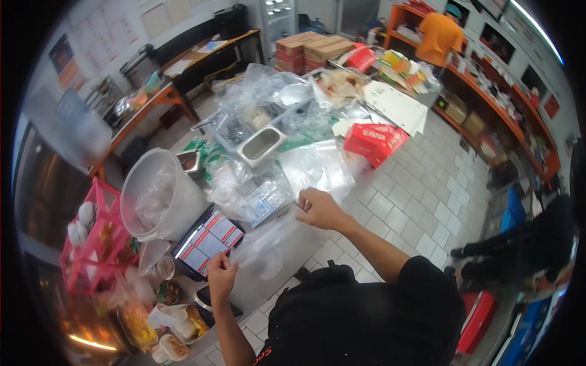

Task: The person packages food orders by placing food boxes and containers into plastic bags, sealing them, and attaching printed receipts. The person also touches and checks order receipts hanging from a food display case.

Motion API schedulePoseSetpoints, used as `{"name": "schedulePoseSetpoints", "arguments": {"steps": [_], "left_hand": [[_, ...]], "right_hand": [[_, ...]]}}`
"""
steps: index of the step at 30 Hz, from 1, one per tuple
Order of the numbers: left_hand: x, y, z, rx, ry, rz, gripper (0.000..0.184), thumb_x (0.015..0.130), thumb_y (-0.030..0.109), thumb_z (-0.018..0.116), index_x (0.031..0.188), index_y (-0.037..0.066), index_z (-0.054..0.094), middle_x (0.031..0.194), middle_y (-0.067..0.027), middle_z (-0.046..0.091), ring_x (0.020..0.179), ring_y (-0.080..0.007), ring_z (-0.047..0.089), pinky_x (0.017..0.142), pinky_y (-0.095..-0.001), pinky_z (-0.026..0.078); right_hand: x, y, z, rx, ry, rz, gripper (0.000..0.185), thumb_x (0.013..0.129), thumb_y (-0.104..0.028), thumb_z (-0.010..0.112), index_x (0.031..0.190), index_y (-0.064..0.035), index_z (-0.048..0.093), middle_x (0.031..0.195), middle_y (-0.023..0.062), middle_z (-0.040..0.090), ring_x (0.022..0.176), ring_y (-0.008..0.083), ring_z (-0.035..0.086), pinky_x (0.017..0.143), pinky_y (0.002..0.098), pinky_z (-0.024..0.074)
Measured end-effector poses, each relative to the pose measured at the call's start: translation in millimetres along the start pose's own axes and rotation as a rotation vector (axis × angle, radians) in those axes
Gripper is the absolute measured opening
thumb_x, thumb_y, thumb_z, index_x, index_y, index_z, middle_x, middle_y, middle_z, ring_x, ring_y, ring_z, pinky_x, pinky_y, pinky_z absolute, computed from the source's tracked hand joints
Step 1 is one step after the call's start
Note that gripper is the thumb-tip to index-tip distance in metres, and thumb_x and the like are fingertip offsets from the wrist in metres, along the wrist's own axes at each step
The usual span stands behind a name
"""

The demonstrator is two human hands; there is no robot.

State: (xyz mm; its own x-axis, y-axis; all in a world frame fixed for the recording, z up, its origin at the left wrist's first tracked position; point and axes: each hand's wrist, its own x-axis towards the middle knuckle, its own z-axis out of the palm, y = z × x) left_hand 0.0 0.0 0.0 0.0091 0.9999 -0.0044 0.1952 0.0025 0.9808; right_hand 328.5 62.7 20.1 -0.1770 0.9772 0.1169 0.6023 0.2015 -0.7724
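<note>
My left hand (221, 274) has its thumb and fingers pinched together beside a tablet (210, 241) with red-and-white boxes on its screen. Whatever lies in that pinch is too small to make out. My right hand (320, 209) is closed at the table's near edge, fingers curled, its grip partly hidden. Between both hands hangs a blurred clear plastic bag (265, 247); I cannot tell whether either hand touches it. Just past my right hand lies a stack of clear plastic bags (317, 168). A clear packet with a blue label (259, 206) is left of it.
A large translucent bucket (162, 195) stands left of the tablet, beside a pink crate (94, 244). Farther back are a metal pan (261, 146), red boxes (375, 143) and cardboard cartons (311, 47). A person in an orange shirt (441, 38) stands at far shelves; another person's dark-clothed legs (519, 235) show right.
</note>
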Motion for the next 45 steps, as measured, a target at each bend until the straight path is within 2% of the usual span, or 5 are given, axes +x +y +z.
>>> {"name": "schedulePoseSetpoints", "arguments": {"steps": [13,18,28,38,45], "left_hand": [[-52.8,15.2,-44.5,0.496,0.178,0.582,0.024,0.069,-0.008,0.058,0.064,0.004,0.037,0.058,-0.0008,0.038,0.054,-0.0087,0.034,0.05,-0.0265,0.029],[-67.8,1.7,-74.0,0.318,0.226,0.315,0.018,0.078,-0.007,0.059,0.089,0.004,0.05,0.072,-0.0005,0.044,0.062,-0.0102,0.044,0.057,-0.0252,0.039],[-117.1,35.9,-25.4,0.701,-0.226,0.623,0.098,0.067,0.018,0.078,0.146,0.001,0.024,0.127,-0.0218,0.049,0.123,-0.0377,0.04,0.106,-0.0487,0.028],[-86.1,48.8,2.9,0.283,0.284,0.333,0.021,0.084,0.002,0.061,0.08,0.002,0.04,0.07,-0.0063,0.04,0.064,-0.0179,0.04,0.059,-0.0306,0.038],[-75.7,26.3,40.8,0.112,0.061,0.352,0.023,0.085,-0.002,0.06,0.097,0.002,0.041,0.074,-0.0079,0.049,0.069,-0.0197,0.049,0.072,-0.0304,0.045]], "right_hand": [[-113.0,-34.5,21.3,-0.254,0.416,0.02,0.011,0.068,-0.001,0.058,0.072,-0.0033,0.048,0.067,0.0102,0.05,0.065,0.0265,0.051,0.063,0.0382,0.0438],[-148.5,-99.6,16.7,-0.058,0.291,-0.176,0.021,0.074,0.002,0.058,0.094,-0.0041,0.055,0.092,0.0144,0.054,0.072,0.0279,0.057,0.065,0.034,0.0487],[-150.0,-113.3,43.2,0.203,0.907,0.182,0.034,0.086,-0.012,0.069,0.112,-0.0068,0.048,0.084,0.0027,0.051,0.072,0.0116,0.054,0.06,0.026,0.0459],[-149.0,-110.3,15.1,-0.654,0.255,-0.154,0.024,0.084,-0.018,0.066,0.099,-0.0072,0.053,0.091,0.0139,0.058,0.083,0.0336,0.062,0.066,0.0424,0.0501],[-107.9,-54.1,47.4,0.724,0.474,0.256,0.018,0.086,-0.018,0.063,0.092,-0.0052,0.051,0.1,0.0193,0.063,0.08,0.0382,0.061,0.07,0.0437,0.0485]]}}
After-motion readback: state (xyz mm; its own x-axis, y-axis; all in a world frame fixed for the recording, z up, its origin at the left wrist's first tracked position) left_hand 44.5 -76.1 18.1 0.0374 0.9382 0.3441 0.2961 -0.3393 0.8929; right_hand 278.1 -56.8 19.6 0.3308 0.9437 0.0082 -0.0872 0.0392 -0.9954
